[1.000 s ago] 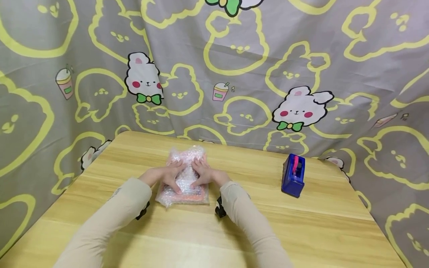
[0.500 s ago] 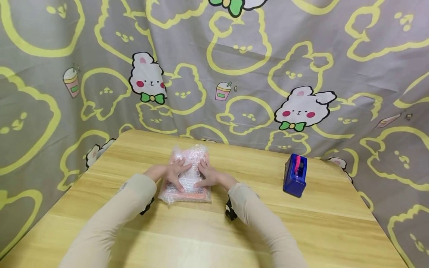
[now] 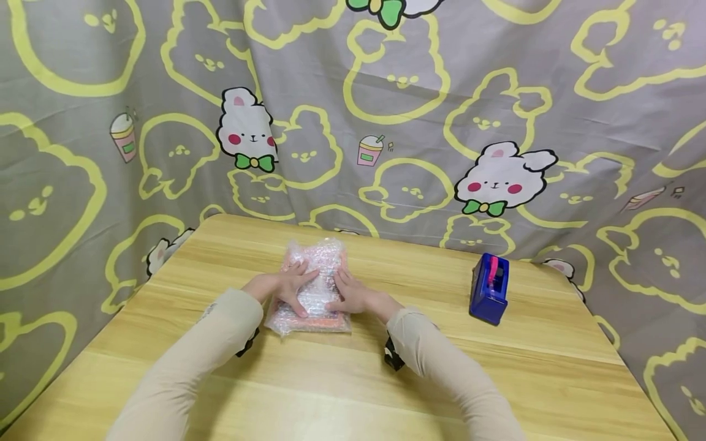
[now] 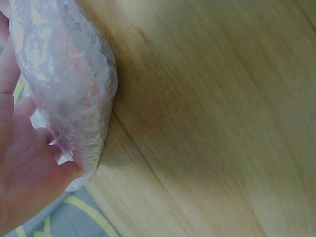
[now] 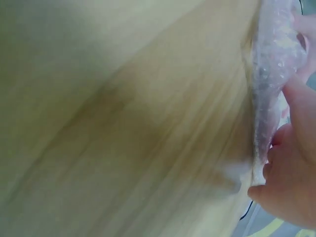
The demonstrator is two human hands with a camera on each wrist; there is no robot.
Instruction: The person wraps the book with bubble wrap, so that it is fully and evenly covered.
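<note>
Through the head view I see the bubble-wrapped parcel (image 3: 320,293) directly under both hands, so neither is nearer. Its long axis runs, as I judge it, away from the person; orange-pink shows through the wrap. Left hand (image 3: 291,289): fingers spread, lying on the parcel's left part. Right hand (image 3: 352,295): fingers extended, resting along its right side, thumb toward the middle. Neither pinches anything that I can make out; the wrist views cut off part of each hand. Blue tape dispenser (image 3: 485,304), pink strip on top, stands upright well apart to the right, right hand nearer.

Surface: pale wood-grain counter (image 3: 331,386), parcel toward its far side. Room: grey curtain (image 3: 408,131) with yellow outlines and white rabbits hangs behind and at both sides.
</note>
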